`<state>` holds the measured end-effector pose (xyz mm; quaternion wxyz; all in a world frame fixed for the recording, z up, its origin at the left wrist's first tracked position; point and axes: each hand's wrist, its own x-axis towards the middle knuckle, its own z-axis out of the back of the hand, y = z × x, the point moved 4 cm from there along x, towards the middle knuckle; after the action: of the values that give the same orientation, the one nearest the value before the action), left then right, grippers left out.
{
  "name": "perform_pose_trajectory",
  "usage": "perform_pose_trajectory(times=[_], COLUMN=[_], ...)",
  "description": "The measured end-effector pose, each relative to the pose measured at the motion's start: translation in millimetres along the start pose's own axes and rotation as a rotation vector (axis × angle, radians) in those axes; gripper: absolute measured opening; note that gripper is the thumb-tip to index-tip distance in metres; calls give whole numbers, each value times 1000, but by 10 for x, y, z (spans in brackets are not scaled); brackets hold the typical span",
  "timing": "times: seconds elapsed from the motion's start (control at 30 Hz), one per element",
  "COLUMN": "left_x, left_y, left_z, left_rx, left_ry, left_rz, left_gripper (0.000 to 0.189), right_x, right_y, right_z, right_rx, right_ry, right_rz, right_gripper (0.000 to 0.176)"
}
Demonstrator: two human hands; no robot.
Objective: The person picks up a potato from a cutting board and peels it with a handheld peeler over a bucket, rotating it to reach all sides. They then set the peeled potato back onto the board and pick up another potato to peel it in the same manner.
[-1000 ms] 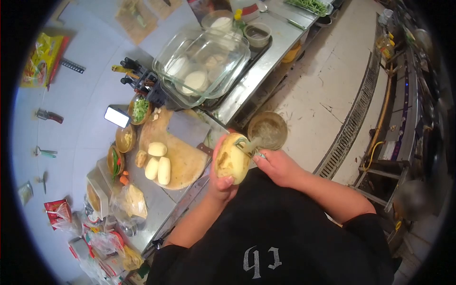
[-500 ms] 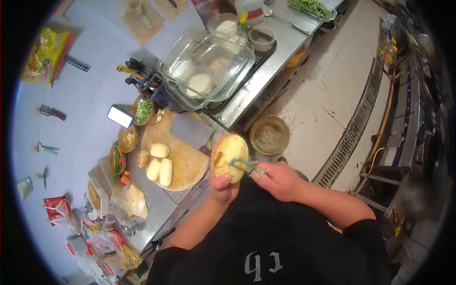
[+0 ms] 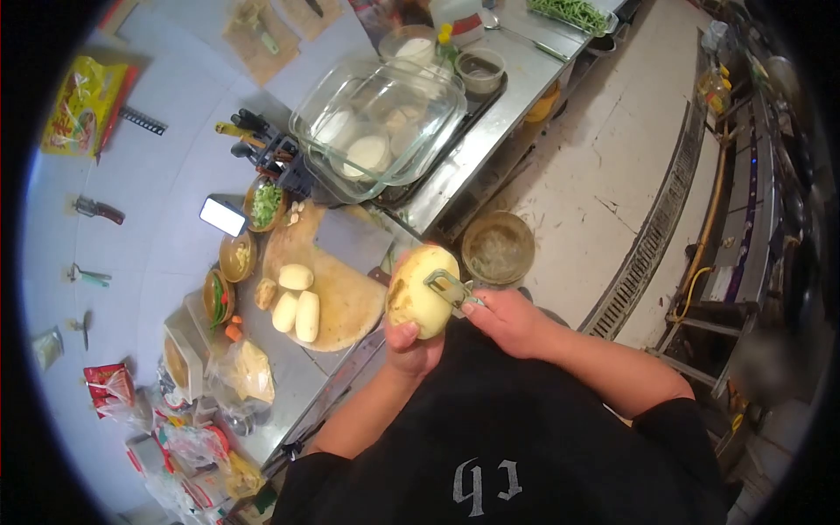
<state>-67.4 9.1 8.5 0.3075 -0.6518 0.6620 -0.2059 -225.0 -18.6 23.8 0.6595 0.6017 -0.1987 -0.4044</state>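
Observation:
A large, mostly peeled potato [image 3: 424, 311] rests in my left hand [image 3: 415, 350], whose thumb presses its near end. Brown skin still shows along the potato's left side. My right hand [image 3: 509, 322] is closed round the handle of a peeler [image 3: 448, 287], and the peeler's head lies against the potato's upper right face. Left of my hands, a round wooden cutting board [image 3: 341, 319] carries three peeled potatoes [image 3: 306, 317] and a small knobbly tan piece [image 3: 265, 294]. A broad cleaver blade [image 3: 354, 241] lies across the board's far side.
Below the potato, a round bin [image 3: 497, 249] stands on the floor. Glass dishes [image 3: 385, 131] are stacked farther along the counter, beside a knife rack [image 3: 262, 144]. Small bowls of chopped greens [image 3: 265, 206] and peppers [image 3: 219, 297], plus a lit phone [image 3: 224, 215], line the wall side.
The peeler has shifted slightly and its head now shows more fully on the potato. The potato has turned a little in my left hand, its brown patch sitting nearer the left edge.

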Motion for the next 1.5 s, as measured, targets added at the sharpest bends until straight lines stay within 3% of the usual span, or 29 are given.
perform_pose_trajectory(times=[0.17, 0.37, 0.47, 0.57, 0.63, 0.77, 0.87, 0.93, 0.97, 1.03, 1.17, 1.23, 1.33, 1.5], left_x=[-34, -84, -110, -52, -27, 31, 50, 51, 53, 41, 31, 36, 10, -37], left_y=[0, 41, -2, -29, -12, -69, -131, -155, -169, -180, -136, -117, -125, -202], left_z=[-3, 94, 87, 208, 203, 101, -6, -7, 8, -30, 27, 32, 36, -103], left_rx=[1, -42, -14, -1, -118, -231, -328, -397, -397, -497, -619, -782, -710, -479], left_ry=[-7, -31, -53, -92, -43, 45, 123, 194, 190, 321, 330, 403, 358, 420], left_rz=[-10, 7, 20, -29, 13, 87, 138, 235, 235, 288, 379, 476, 469, 401], left_gripper=[102, 101, 93, 90, 90, 99, 107, 112, 112, 104, 95, 131, 134, 142], right_x=[40, 240, 309, 232, 113, 74, 39, -6, -15, -39, -109, -116, -138, -165], right_y=[-118, -600, -855, -575, -387, -298, -239, -254, -253, -169, 53, 106, 61, 109], right_z=[-15, 62, 65, 182, 273, 269, 284, 279, 258, 269, 273, 275, 266, 266], right_rx=[-70, -149, -160, -123, 265, 417, 453, 655, 656, 394, 393, 383, 548, 654], right_ry=[-71, -143, -79, -187, -385, -332, -291, -234, -232, -302, -230, -215, -119, -112], right_rz=[49, -127, -179, -216, -125, -48, -103, -217, -219, -15, 25, 48, -79, -109], right_gripper=[39, 47, 52, 49, 44, 40, 42, 32, 32, 22, 30, 25, 22, 16])
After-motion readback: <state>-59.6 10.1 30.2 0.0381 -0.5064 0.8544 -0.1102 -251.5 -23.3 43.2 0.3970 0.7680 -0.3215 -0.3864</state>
